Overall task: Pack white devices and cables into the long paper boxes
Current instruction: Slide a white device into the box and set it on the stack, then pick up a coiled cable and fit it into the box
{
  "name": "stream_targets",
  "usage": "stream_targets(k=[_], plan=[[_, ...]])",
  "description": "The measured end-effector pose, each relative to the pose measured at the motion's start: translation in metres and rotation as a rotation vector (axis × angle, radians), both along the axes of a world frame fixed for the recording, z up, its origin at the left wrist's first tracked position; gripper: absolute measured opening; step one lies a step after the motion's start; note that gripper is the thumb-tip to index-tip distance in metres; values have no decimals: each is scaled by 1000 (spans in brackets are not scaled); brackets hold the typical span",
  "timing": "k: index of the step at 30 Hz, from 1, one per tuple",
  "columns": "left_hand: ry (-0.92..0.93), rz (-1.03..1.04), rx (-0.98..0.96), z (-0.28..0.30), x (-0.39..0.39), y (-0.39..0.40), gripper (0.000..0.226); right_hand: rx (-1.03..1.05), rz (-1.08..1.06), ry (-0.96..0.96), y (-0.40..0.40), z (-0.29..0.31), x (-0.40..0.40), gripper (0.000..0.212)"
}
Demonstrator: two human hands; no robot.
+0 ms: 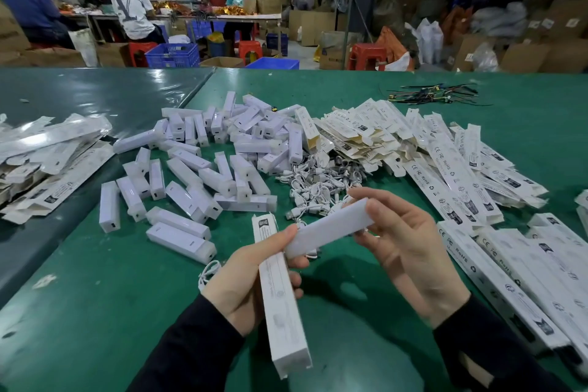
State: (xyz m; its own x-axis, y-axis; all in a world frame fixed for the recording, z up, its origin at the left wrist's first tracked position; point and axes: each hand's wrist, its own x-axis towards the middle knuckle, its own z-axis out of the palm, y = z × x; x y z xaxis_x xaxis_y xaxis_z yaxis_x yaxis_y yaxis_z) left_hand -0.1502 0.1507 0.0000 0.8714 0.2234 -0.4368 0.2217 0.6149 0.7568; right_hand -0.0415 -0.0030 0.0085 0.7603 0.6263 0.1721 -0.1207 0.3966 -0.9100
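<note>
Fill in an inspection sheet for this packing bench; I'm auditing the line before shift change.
Surface: green table, with a glossy grey sheet over its left part.
Job's things: loose white devices heaped centre; flat paper boxes piled right, more boxes left.
Clutter: bundle of dark ties at the far right.
Grippers: left hand grips a long paper box; right hand holds a white device by its end.
Cables: small white coiled cables heaped mid-table; one loose cable by the left hand.
Surroundings: seated workers, cardboard cartons, blue crates, red stools.
</note>
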Motion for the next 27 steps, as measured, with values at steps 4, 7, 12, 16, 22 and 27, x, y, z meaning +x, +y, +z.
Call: stream_targets(k=[4,7,12,16,22,27], plan=[[1,-54,99,-1,-1,-4,41,-35,-94,1,1,-2,-1,32],[-20,-54,170,0,-1,-6,45,-59,-103,-55,1,-3,-2,34],[-96,-250,414,-2,-6,-7,47,16,-345,1,-3,-3,8,33],[-157,-409,448,-2,-7,-13,36,-77,-436,-66,-3,-5,11,36],[-145,-409,462,1,-9,-13,36,-141,-430,-109,-2,-8,12,28],[-127,-448,487,1,-8,-12,46,-192,-345,-107,0,-12,12,23]])
